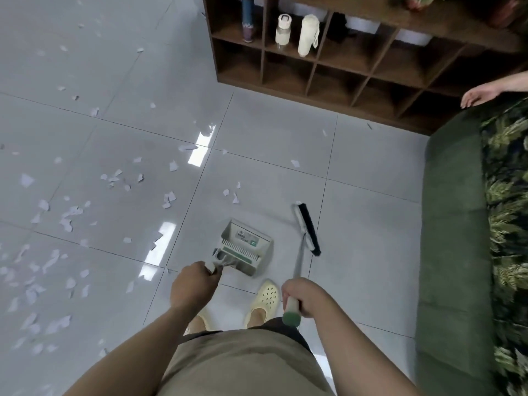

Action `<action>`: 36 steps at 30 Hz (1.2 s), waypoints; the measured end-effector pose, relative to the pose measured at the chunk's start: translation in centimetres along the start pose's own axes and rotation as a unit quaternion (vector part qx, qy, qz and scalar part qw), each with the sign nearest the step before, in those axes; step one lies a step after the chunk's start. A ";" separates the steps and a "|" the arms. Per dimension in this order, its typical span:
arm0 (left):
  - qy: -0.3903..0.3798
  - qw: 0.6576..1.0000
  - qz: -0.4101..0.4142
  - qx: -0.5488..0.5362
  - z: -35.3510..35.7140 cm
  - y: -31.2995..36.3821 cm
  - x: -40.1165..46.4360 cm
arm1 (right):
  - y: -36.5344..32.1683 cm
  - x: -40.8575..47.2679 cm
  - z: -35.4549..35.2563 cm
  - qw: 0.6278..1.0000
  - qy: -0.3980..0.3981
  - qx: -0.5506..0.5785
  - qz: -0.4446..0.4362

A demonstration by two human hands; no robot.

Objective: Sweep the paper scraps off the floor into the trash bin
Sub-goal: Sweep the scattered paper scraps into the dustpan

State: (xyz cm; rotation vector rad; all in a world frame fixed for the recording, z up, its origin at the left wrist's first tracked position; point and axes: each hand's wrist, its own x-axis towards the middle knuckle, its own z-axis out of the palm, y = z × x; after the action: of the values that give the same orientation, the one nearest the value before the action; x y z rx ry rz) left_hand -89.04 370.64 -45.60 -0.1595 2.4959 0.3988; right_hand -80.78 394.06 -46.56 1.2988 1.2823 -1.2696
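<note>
White paper scraps lie scattered over the grey tiled floor, thickest at the left and lower left, with a few near the middle. My left hand grips the handle of a grey dustpan that stands on the floor in front of my feet. My right hand grips the green-capped end of a broom handle. The broom's head with black bristles sits on the floor right of the dustpan. No trash bin is in view.
A dark wooden cubby shelf with bottles stands at the back. A green sofa with a leaf-print cover runs down the right side. Another person's hand shows at the right edge above the sofa.
</note>
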 end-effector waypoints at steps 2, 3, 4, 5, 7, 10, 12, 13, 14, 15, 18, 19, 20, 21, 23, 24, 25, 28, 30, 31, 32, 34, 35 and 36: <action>0.009 1.000 -0.024 -0.006 0.1 0.4 -0.3 | -0.9 0.3 0.5 0.998 -0.030 -0.051 -0.012; 0.014 0.999 -0.034 -0.010 0.2 0.6 -0.5 | -1.7 0.1 0.2 0.996 -0.044 -0.076 -0.018; 0.017 0.999 -0.043 -0.014 0.2 0.7 -0.6 | -2.9 -0.5 -0.2 0.994 -0.055 -0.090 -0.027; 0.021 0.998 -0.052 -0.019 0.3 0.8 -0.9 | -4.3 -0.9 -0.6 0.993 -0.068 -0.085 -0.040; 0.033 0.996 -0.074 -0.033 0.5 0.7 -1.5 | -7.4 -1.2 -1.4 0.993 -0.107 -0.011 -0.047; 0.055 0.991 -0.103 -0.058 0.4 0.1 -2.2 | -11.2 -1.6 -1.8 0.978 -0.189 0.085 -0.037; 0.067 0.989 -0.113 -0.071 0.2 -0.3 -2.4 | -12.5 -2.5 -1.5 0.969 -0.228 0.090 -0.041; 0.072 0.988 -0.116 -0.074 0.1 -0.5 -2.4 | -12.8 -3.1 -1.4 0.967 -0.237 0.084 -0.046; 0.078 0.987 -0.117 -0.075 0.0 -0.5 -2.5 | -12.9 -3.5 -1.4 0.966 -0.239 0.079 -0.054; 0.083 0.987 -0.117 -0.076 -0.1 -0.3 -2.5 | -13.0 -3.7 -1.6 0.966 -0.238 0.081 -0.061; 0.101 0.985 -0.113 -0.084 -0.3 0.8 -2.3 | -12.8 -3.9 -2.9 0.967 -0.218 0.100 -0.085; 0.104 0.985 -0.109 -0.085 -0.3 1.1 -2.0 | -12.7 -3.9 -3.5 0.967 -0.209 0.113 -0.091; 0.106 0.985 -0.104 -0.084 -0.3 1.6 -1.7 | -12.6 -3.9 -4.3 0.967 -0.198 0.130 -0.095; 0.106 0.985 -0.101 -0.086 -0.3 2.1 -1.3 | -12.4 -3.8 -5.1 0.966 -0.185 0.150 -0.101; 0.104 0.985 -0.098 -0.095 -0.3 3.4 -0.6 | -11.7 -3.5 -6.9 0.964 -0.149 0.190 -0.115; 0.102 0.986 -0.093 -0.098 -0.3 4.3 -0.4 | -11.3 -3.4 -7.8 0.964 -0.126 0.200 -0.121; 0.098 0.986 -0.087 -0.098 -0.3 5.1 -0.2 | -10.9 -3.1 -8.7 0.966 -0.100 0.202 -0.128; 0.086 0.990 -0.067 -0.092 0.2 6.7 0.4 | -9.4 -2.3 -10.6 0.975 -0.017 0.160 -0.155; 0.082 0.991 -0.057 -0.090 0.4 7.2 1.0 | -8.8 -1.9 -11.7 0.975 0.023 0.153 -0.159; 0.078 0.992 -0.050 -0.091 0.6 7.4 1.3 | -8.7 -1.6 -12.2 0.974 0.036 0.163 -0.156; 0.070 0.993 -0.043 -0.090 0.7 7.7 1.7 | -8.7 -1.3 -12.8 0.972 0.044 0.174 -0.151; 0.054 0.994 -0.033 -0.084 0.7 8.4 2.2 | -9.2 -0.8 -13.6 0.972 0.060 0.182 -0.133; 0.048 0.995 -0.026 -0.079 0.6 8.7 2.5 | -9.6 -0.5 -13.7 0.973 0.066 0.183 -0.125; 0.044 0.996 -0.019 -0.074 0.3 9.0 2.9 | -10.2 -0.4 -13.7 0.973 0.069 0.184 -0.119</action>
State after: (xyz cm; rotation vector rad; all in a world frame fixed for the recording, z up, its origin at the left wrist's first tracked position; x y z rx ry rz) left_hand -93.08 379.21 -45.31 -0.2876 2.5450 0.5717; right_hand -89.84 408.35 -44.41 1.5477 1.3744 -1.6714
